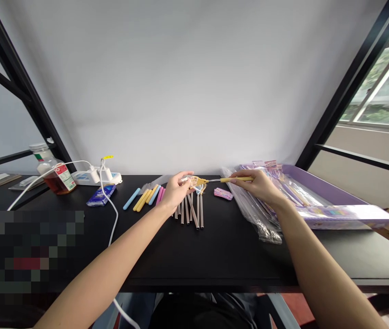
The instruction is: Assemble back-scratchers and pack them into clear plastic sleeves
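Observation:
My right hand (254, 182) is closed around the yellow handle of a slim rod (227, 180). The rod has a thin metal shaft and a yellow, claw-like head pointing left. At that head is my left hand (178, 186), its fingers bent around small, pale, shiny pieces too small to name. Several metal rods (194, 214) lie fanned out below my left hand, their upper ends partly hidden by it. Left of them, loose blue, yellow and pink handles (142, 200) lie in a row, some behind my left wrist.
A pink card stack (223, 194) lies near clear plastic bags (254, 214). A purple box (331, 187) holding packaged items stands at right. On the left are a blue packet (101, 195), a power strip (86, 177), a bottle (55, 171) and a white cable (115, 214).

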{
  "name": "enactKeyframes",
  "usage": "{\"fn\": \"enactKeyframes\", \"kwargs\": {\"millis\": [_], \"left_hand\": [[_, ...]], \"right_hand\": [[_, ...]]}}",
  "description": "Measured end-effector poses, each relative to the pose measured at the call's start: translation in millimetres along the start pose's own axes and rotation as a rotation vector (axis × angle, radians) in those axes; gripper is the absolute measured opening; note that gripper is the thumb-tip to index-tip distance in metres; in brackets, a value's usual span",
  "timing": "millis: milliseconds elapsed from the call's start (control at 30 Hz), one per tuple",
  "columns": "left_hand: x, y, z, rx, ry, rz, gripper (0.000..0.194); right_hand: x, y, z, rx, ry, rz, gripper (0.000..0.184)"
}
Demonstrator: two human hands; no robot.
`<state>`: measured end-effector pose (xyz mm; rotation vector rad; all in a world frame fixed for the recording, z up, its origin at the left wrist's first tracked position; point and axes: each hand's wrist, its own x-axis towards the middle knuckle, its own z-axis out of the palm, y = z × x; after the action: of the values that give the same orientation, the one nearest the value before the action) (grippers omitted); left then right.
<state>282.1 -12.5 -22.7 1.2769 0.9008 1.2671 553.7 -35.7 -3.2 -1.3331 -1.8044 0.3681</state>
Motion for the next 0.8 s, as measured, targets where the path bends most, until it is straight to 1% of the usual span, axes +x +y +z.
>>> {"fn": "enactKeyframes", "kwargs": {"millis": [67, 167, 233, 300, 367, 433, 500, 567, 600, 667, 733, 800], "left_hand": [[1, -1, 1.0, -0.047, -0.003, 0.031, 0.025], [2, -3, 2.5, -0.130, -0.033, 0.103, 0.029], [1, -2, 4.1, -0.161, -0.074, 0.152, 0.032], [-1, -2, 6.6, -0.163, -0.128, 0.182, 0.037], [-5, -1, 9.6, -0.127, -0.191, 0.204, 0.038], [-10, -1, 12.4, -0.036, -0.246, 0.242, 0.035], [-14, -1, 14.0, 0.074, -0.291, 0.284, 0.033], [-17, 0, 14.1, 0.150, -0.315, 0.291, 0.037], [-17, 1, 13.5, 0.158, -0.308, 0.279, 0.040], [-15, 2, 11.4, 0.118, -0.240, 0.253, 0.043], [-10, 4, 8.1, 0.050, -0.120, 0.263, 0.040], [-5, 5, 3.9, 0.004, -0.001, 0.303, 0.035]], "right_hand": [[-1, -5, 3, -0.005, -0.009, 0.001, 0.052], [-2, -14, 10, 0.024, -0.081, 0.015, 0.053], [-3, -19, 15, 0.117, -0.143, 0.045, 0.052], [-4, -22, 20, 0.268, -0.205, 0.081, 0.049], [-4, -25, 25, 0.402, -0.253, 0.106, 0.048], [-5, -28, 29, 0.460, -0.294, 0.121, 0.048], [-5, -30, 33, 0.445, -0.345, 0.115, 0.046], [-5, -32, 35, 0.405, -0.365, 0.076, 0.047], [-4, -32, 36, 0.383, -0.351, 0.052, 0.048], [-4, -31, 35, 0.344, -0.285, 0.031, 0.049], [-3, -29, 33, 0.312, -0.235, 0.042, 0.050], [-3, -27, 32, 0.287, -0.228, 0.046, 0.053]]}}
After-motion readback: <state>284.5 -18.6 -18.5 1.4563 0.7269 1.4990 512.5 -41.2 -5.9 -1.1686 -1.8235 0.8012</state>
